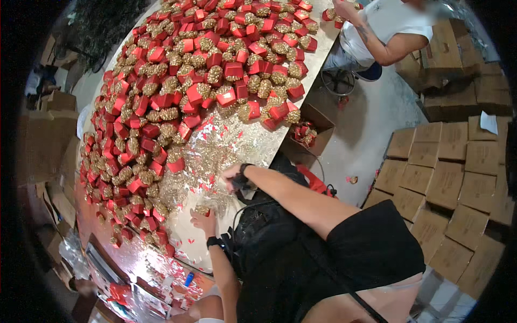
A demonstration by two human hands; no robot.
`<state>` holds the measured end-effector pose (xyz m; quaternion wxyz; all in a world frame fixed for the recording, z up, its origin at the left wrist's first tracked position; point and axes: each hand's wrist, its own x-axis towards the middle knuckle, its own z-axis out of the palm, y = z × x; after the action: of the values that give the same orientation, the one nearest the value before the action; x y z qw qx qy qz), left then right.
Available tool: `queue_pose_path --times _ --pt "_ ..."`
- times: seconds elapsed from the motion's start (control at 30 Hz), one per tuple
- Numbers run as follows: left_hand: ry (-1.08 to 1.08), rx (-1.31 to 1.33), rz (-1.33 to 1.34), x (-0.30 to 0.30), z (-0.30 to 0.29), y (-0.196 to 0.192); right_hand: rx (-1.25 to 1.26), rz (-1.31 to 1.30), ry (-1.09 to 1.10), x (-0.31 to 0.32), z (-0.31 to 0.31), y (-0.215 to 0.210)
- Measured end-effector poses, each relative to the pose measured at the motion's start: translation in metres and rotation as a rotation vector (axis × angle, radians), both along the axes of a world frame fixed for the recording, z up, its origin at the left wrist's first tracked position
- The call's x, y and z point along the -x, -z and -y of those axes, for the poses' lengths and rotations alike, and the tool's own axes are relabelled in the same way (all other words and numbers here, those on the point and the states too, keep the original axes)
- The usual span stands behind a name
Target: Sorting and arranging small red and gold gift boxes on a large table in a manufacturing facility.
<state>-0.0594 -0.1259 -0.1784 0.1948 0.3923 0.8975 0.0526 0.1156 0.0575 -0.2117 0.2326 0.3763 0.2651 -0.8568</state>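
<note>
I look down through a wide, curved lens at a long metal table (242,145) heaped with small ornaments (215,64): red box-shaped pieces mixed with gold glittery pinecone-shaped ones, hundreds of them, spread from the far end down the left side. Loose gold glitter and red scraps litter the bare patch nearest me.

My left hand (204,220), a dark watch on its wrist, rests on the table edge at the near end of the pile. Its fingers curl around what looks like one gold glittery piece (202,210), though the piece is small and partly hidden, so I cannot be sure of the grip. My right hand (232,175) reaches across a black bag (269,231) to the glitter-strewn patch; it is turned away from me, and I cannot tell whether it is open or closed.

I judge the step in hand to be picking or putting together single ornaments at the pile's near edge. The next move, I think, calls for the two hands to meet over the bare patch, with a light pinch so the glitter does not shed.

At the far right end another person's arm (377,46) works on the same heap. An open carton (315,132) with a few ornaments sits beside the table, and stacked cardboard boxes (452,172) fill the floor to the right.
</note>
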Motion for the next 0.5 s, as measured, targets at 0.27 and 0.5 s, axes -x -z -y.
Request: queue_pose_path --times 0.27,0.5 --pt "-0.113 0.042 -0.258 0.0 0.007 -0.013 0.523 -0.648 0.245 -0.032 -0.048 -0.073" --pt "0.4 -0.552 -0.204 -0.064 -0.133 -0.202 0.317 -0.804 0.641 -0.021 -0.089 -0.143"
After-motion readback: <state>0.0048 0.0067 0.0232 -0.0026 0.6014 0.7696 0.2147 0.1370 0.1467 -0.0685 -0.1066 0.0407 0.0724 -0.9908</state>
